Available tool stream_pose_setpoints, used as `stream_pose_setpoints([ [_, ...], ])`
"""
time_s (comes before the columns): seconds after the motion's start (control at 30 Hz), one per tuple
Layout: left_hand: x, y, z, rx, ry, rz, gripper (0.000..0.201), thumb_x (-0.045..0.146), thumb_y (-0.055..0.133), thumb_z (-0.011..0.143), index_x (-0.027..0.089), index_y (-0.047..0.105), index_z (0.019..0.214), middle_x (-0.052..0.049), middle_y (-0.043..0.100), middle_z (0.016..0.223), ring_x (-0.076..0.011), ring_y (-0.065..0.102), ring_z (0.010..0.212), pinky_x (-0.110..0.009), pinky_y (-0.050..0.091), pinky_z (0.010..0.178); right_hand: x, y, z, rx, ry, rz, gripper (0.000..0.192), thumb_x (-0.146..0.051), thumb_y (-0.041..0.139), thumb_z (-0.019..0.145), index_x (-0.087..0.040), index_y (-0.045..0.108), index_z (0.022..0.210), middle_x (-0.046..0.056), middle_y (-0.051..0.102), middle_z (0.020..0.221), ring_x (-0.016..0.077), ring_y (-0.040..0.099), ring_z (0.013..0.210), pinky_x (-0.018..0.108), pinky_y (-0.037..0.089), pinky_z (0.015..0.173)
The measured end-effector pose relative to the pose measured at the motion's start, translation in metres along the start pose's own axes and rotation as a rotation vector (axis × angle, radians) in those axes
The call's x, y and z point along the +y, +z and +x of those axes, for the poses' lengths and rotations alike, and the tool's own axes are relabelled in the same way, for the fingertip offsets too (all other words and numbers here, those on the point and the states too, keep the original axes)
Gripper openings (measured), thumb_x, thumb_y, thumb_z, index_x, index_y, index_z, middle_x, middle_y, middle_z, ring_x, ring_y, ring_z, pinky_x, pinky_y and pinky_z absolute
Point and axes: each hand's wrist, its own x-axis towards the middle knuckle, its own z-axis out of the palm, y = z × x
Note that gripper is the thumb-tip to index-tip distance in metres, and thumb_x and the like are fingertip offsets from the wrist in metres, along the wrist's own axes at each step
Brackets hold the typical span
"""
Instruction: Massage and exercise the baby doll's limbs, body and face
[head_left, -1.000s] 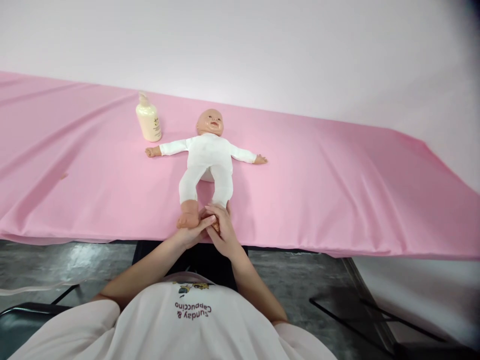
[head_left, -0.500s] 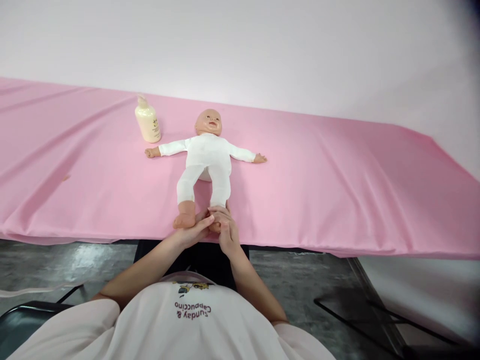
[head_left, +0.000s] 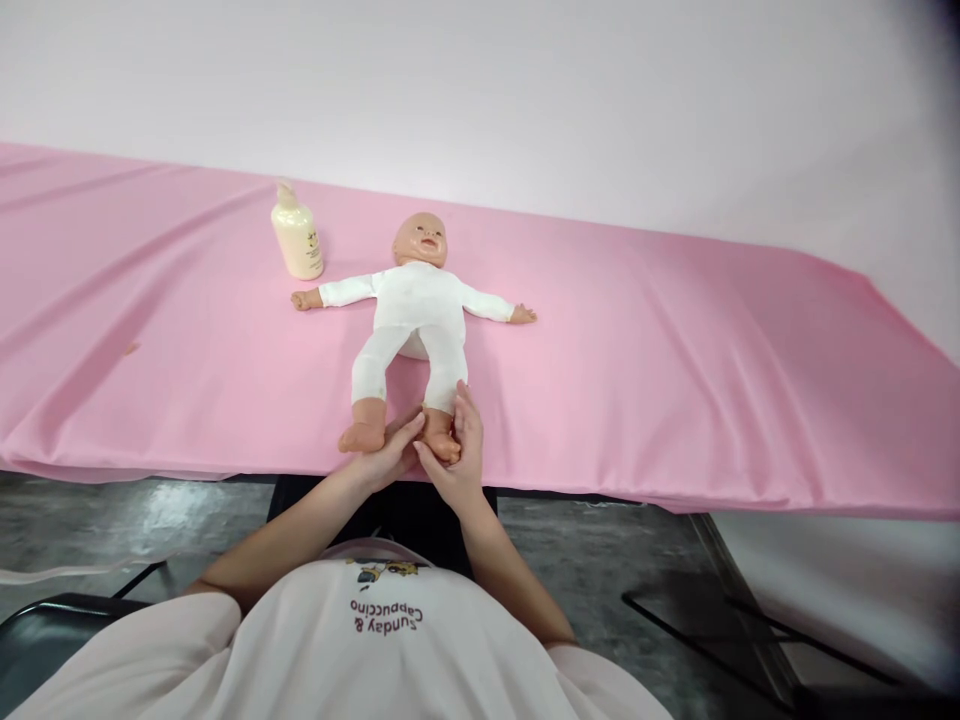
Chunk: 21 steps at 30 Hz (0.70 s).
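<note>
A baby doll (head_left: 420, 300) in a white suit lies on its back on the pink cloth, arms stretched out and feet toward me. Its foot on the right side (head_left: 439, 438) is between my two hands at the table's front edge. My left hand (head_left: 391, 455) cups this foot from the left, its thumb up beside the ankle and its other fingers partly hidden. From the right, my right hand (head_left: 461, 462) curves round the same foot, thumb below it and fingers up along the ankle. The doll's other foot (head_left: 364, 428) lies just beyond my left wrist, bare.
A cream pump bottle (head_left: 298, 238) stands left of the doll's head. The pink cloth (head_left: 637, 380) covers the long table, with a white wall (head_left: 480, 90) behind it. A black chair (head_left: 64, 640) is at the lower left, and dark metal legs (head_left: 690, 630) show at the lower right.
My right hand has unwrapped from over the doll's ankle, its fingers now straighter along the outer side, so the foot shows. My left hand has shifted slightly. The bottle stays in place.
</note>
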Motion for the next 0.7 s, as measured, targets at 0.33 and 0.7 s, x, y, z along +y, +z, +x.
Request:
stream_pose_setpoints([
  [0.33, -0.001, -0.005, 0.003, -0.011, -0.004, -0.014, 0.044, 0.046, 0.079, 0.086, 0.018, 0.071, 0.119, -0.009, 0.075, 0.112, -0.0256, 0.069, 0.118, -0.037, 0.057, 0.102, -0.003, -0.005, 0.004, -0.048, -0.166, 0.142, 0.027, -0.033, 0.042, 0.106, -0.026, 0.064, 0.120, 0.006, 0.072, 0.127, 0.0216, 0.061, 0.138, 0.059, 0.030, 0.133],
  [0.7, 0.002, -0.004, 0.002, -0.046, -0.074, 0.034, 0.048, 0.058, 0.078, 0.083, 0.014, 0.071, 0.102, -0.007, 0.072, 0.087, -0.0244, 0.073, 0.096, -0.033, 0.060, 0.085, -0.004, -0.008, 0.004, -0.149, -0.184, 0.009, 0.022, -0.034, 0.055, 0.101, -0.025, 0.071, 0.113, 0.005, 0.077, 0.114, 0.0250, 0.056, 0.144, 0.062, 0.035, 0.131],
])
